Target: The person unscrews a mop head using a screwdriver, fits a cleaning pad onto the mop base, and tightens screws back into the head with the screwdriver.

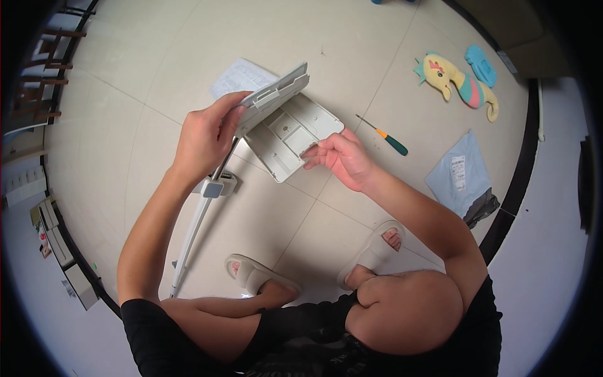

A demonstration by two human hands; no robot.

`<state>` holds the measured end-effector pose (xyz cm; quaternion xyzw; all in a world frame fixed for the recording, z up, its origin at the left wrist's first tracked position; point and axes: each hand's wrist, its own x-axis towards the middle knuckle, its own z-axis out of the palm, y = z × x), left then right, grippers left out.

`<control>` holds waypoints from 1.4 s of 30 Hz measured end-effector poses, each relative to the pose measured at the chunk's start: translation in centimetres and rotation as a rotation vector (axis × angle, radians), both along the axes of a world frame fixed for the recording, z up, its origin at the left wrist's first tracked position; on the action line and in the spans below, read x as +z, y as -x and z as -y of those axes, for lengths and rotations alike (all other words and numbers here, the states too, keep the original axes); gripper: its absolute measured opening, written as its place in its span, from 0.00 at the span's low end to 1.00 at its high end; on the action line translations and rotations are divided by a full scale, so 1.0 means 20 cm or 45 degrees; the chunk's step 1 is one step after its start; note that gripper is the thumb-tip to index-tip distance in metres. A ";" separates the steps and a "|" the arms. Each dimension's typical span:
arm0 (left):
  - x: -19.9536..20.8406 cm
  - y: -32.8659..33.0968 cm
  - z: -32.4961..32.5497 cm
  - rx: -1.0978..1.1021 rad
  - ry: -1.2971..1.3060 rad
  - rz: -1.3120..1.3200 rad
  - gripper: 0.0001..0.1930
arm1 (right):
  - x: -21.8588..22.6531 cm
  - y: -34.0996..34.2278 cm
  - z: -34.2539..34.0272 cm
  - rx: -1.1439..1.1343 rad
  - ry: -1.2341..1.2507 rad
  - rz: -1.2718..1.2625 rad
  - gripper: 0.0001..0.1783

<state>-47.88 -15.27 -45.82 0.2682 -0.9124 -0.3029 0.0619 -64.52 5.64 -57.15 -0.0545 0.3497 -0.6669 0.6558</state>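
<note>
I hold a pale grey plastic piece made of two panels that meet at an angle. Pinched along its left edge is the raised upper panel [276, 97], between the thumb and fingers of my left hand [204, 138]. The lower panel [271, 151] shows its hollow, ribbed inside with screw holes. My right hand [345, 160] grips that panel's right edge, its thumb on top and fingertips partly hidden below. Beneath my left hand a dark metal rod [225, 160] runs down toward a long white stand [196, 229] with a grey joint; where the rod meets the panels is hidden.
A screwdriver [392, 142] with a green and orange handle lies right of my hands. Beyond it are a yellow seahorse plush [470, 91], a blue toy piece [480, 66] and a grey-blue mailing bag [461, 169]. A printed sheet [239, 76] lies behind the panels. My sandalled feet are below.
</note>
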 end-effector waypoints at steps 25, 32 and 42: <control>-0.03 -0.02 0.03 0.121 -0.331 -0.066 0.15 | 0.03 0.02 0.01 0.071 -0.074 -0.178 0.32; -0.01 0.00 -0.05 0.002 -0.042 -0.098 0.10 | 0.03 0.02 0.02 0.086 -0.102 -0.203 0.30; -0.05 -0.02 -0.08 0.000 -0.093 -0.142 0.10 | -0.06 0.00 0.01 0.011 -0.026 0.169 0.13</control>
